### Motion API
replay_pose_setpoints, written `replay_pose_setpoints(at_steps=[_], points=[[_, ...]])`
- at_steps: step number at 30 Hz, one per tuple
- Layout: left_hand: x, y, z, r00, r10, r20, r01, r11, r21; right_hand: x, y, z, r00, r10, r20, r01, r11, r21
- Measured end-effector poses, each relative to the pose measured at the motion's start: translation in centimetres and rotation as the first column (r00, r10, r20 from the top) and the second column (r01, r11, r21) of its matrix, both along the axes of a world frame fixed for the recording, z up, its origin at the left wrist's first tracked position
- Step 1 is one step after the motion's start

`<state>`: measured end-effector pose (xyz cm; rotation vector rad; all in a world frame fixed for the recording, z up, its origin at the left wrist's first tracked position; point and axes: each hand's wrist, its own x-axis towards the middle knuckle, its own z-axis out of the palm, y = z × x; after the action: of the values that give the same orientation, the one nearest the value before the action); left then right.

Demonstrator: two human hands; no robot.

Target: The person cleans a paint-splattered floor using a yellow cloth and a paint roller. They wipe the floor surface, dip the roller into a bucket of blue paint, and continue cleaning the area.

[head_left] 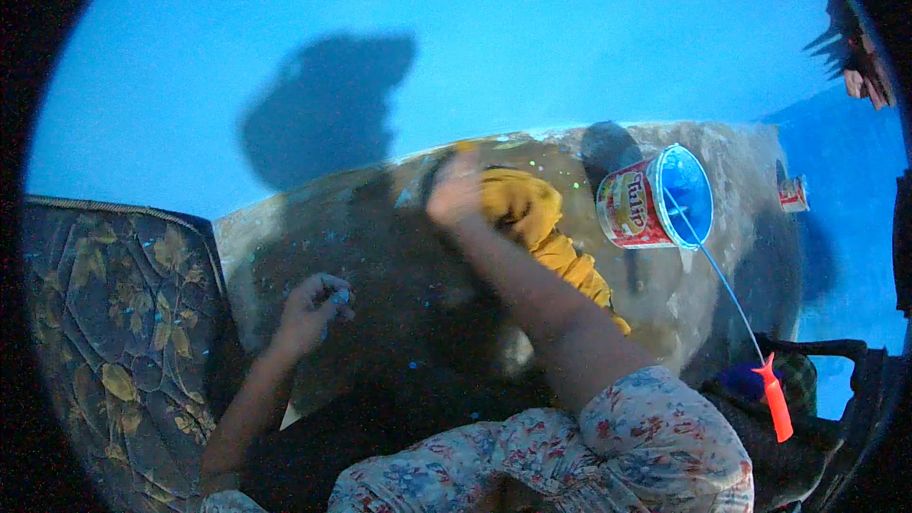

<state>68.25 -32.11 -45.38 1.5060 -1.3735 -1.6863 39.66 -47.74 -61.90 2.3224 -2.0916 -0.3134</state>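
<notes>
My left hand (312, 312) is low over the stained brown floor (380, 256), fingers curled around something small and pale bluish that I cannot make out. Farther forward, my right hand (456, 192) is smeared by motion near the foot of the blue wall (532, 38). A small orange-yellow bit (465, 146) shows at its fingertips; whether the hand grips it is unclear. Beside this hand and partly behind the forearm lies a crumpled mustard-yellow cloth (527, 204).
To the right stands a red and white bucket (632, 204), blue inside, with a paint roller's orange-red handle (776, 408) sticking out on a long rod. A small tin (793, 194) is beyond it. A patterned mattress (123, 323) borders the left; dark items (798, 456) lie lower right.
</notes>
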Motion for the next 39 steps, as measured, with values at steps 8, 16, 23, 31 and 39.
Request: replay_pose_setpoints(at_steps=[8, 16, 23, 31, 39], points=[[-2.1, -0.5, -0.8, 0.968, -0.096, 0.231, 0.143, 0.97, -0.196, -3.4, 2.2, -0.3, 0.696, 0.093, 0.712, -0.078, 0.995, -0.053], [1.1, 1.6, -2.7, 0.938, -0.068, 0.339, 0.118, 0.985, -0.128, -20.4, -1.9, 3.5, 0.963, -0.246, 0.107, 0.26, 0.955, -0.146], [0.1, 1.5, -2.4, 0.937, -0.116, 0.331, 0.16, 0.981, -0.11, -9.8, 6.6, 1.8, 0.944, 0.328, 0.019, -0.323, 0.936, -0.139], [-0.6, 1.4, -1.3, 0.942, -0.104, 0.319, 0.09, 0.994, 0.058, -24.2, -6.3, 4.5, 0.923, -0.04, -0.383, 0.158, 0.946, 0.283], [-2.2, 0.9, -1.4, 0.962, -0.131, 0.24, 0.112, 0.989, 0.092, -10.9, -3.4, 0.8, 0.987, -0.114, -0.115, 0.082, 0.965, -0.248]])
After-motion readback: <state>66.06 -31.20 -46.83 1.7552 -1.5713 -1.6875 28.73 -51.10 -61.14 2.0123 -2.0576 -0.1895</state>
